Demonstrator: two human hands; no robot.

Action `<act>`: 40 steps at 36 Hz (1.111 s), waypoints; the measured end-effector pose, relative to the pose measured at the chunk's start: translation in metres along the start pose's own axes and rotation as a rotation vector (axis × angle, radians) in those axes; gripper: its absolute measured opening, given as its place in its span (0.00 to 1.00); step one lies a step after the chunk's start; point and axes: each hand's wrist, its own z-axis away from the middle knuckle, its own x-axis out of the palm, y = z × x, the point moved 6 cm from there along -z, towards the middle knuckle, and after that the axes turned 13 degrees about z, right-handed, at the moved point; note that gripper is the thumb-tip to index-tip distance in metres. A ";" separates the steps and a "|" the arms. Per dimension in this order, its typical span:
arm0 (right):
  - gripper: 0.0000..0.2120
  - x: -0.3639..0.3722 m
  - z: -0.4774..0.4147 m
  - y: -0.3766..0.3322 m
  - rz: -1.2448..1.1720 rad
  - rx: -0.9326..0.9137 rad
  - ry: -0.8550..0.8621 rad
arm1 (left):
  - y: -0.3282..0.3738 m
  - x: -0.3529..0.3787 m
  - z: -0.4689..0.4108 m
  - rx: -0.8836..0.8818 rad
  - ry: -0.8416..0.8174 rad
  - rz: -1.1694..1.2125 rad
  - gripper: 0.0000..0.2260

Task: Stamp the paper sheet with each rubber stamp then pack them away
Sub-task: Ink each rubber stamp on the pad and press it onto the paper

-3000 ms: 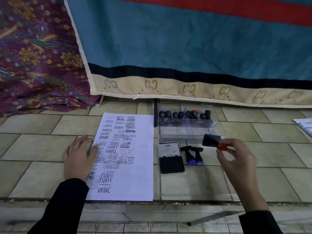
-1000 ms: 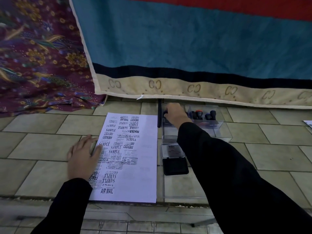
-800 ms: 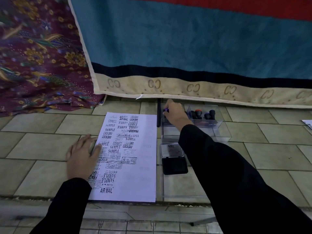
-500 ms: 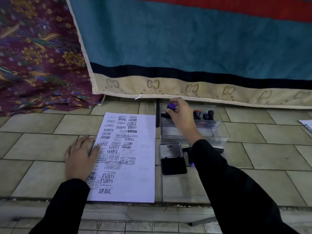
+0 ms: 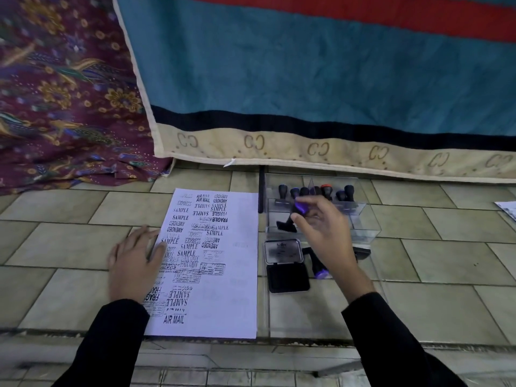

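Matt paper sheet (image 5: 220, 263), clear glossy plastic box (image 5: 360, 219), woven cloth blanket (image 5: 307, 65)

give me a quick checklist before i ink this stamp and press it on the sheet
1. Stamp secured: right hand pinches the purple-capped stamp above the clear box: ok.
2. Ink pad open, black pad exposed: ok.
3. Paper sheet held down: left hand lies flat on its left edge: ok.
4. Blank room on the sheet: the right side is unprinted: ok.
5. Stamp face clean and facing down: blurred, cannot tell.
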 end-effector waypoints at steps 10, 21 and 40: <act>0.11 0.004 0.056 -0.005 0.087 -0.145 -0.099 | -0.005 0.002 -0.002 -0.015 0.009 -0.029 0.14; 0.09 0.011 0.070 -0.014 0.163 -0.190 -0.165 | -0.009 0.004 -0.004 -0.014 0.007 -0.038 0.14; 0.08 0.005 0.066 -0.026 0.104 -0.175 -0.163 | -0.002 0.002 0.000 -0.017 0.002 -0.019 0.15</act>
